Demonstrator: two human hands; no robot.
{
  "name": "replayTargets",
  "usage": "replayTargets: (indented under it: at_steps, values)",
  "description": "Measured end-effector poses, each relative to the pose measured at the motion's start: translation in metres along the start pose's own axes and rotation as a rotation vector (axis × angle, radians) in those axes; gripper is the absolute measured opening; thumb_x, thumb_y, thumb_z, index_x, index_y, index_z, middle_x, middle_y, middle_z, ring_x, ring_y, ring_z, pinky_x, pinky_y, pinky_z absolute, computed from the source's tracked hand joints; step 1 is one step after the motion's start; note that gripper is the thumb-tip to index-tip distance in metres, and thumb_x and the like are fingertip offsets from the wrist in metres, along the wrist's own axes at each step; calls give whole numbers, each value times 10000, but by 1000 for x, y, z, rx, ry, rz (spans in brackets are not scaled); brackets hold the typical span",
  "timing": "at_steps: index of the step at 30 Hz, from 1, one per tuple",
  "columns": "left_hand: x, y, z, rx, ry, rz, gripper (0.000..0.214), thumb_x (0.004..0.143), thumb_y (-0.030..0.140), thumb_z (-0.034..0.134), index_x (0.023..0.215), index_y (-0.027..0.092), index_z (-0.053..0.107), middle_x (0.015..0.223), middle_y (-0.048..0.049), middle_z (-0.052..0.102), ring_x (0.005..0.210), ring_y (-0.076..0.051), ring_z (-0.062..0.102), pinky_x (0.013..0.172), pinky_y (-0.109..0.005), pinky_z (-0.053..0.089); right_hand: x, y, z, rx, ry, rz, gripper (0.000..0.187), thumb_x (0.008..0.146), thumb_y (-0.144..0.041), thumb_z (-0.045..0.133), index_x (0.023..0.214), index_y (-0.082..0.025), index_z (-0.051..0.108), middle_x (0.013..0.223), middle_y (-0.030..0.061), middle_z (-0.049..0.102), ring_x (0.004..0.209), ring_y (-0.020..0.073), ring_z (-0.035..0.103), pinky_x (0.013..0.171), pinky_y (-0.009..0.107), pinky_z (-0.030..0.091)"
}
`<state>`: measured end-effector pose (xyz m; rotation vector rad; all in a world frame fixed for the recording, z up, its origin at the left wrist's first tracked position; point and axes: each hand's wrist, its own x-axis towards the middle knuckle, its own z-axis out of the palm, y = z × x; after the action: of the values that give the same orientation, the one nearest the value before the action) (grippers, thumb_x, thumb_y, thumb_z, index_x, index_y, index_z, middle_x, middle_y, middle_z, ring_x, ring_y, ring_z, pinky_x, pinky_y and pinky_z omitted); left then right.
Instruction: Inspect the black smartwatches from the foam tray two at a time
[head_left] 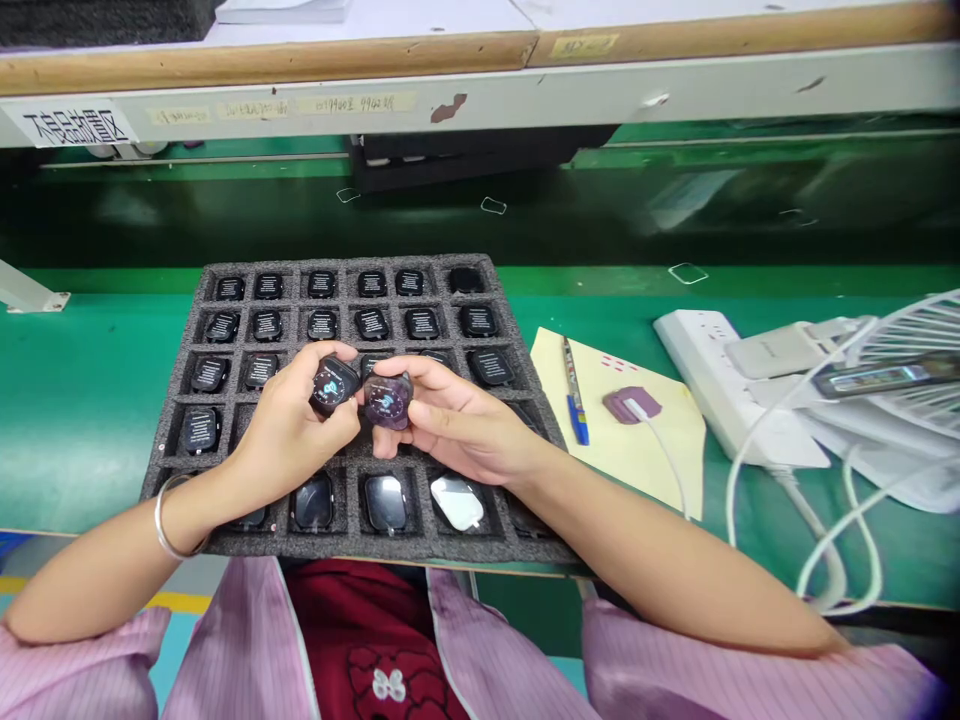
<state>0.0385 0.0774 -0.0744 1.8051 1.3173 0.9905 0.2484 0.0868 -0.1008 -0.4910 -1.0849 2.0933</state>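
Note:
Between the thumb and fingers of my left hand (300,415) is a black smartwatch body (334,386) without a strap, its screen lit with a round dial. My right hand (465,420) grips a second smartwatch body (388,399), also lit with a dial and a blue mark. The two watches are side by side, close together, above a grey foam tray (352,548). Square pockets in the tray hold several more watch bodies, many showing lines of white text. Some in the front row have dark screens, and one watch (457,502) reflects bright light. My hands cover part of the middle pockets.
Right of the tray, a yellow sheet (675,430) lies under a blue pen (575,400) and a purple block (630,404) with a white cable. Further right are a white power strip (720,370), an adapter, looped cables and a fan (900,350). A shelf edge (480,95) spans the back.

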Motion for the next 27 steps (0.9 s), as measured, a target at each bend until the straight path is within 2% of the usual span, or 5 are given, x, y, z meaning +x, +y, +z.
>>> replayTargets:
  at_steps: [6,13,20,27]
  values:
    - [0,1,0,-3,0,-8,357,835,183,610,1192,196,587,964,-19,711,891,-189,700,863,-332,547,-2,-1,0,-48,42,11,504,916,-468,869,1309,-288,609,1081,0,697,823,156,719,848,345,596]
    - [-1,1,0,19,13,11,355,827,183,604,1181,197,584,930,-10,701,869,-185,697,854,-333,545,-1,-2,2,-13,21,-10,470,909,-458,893,1263,-291,634,1053,-15,708,818,146,729,822,307,594]
    - [-2,-2,0,33,17,5,390,823,170,615,1211,202,589,927,-12,694,891,-195,699,843,-332,547,-3,-1,0,-63,41,9,542,903,-514,881,1316,-286,613,1129,15,720,823,160,732,857,356,609]
    - [-2,0,0,30,16,-12,386,817,172,618,1201,201,594,951,-25,690,924,-206,688,825,-327,543,-3,-2,2,-7,30,-6,466,911,-445,892,1266,-290,634,1118,-4,713,817,149,733,834,326,598]
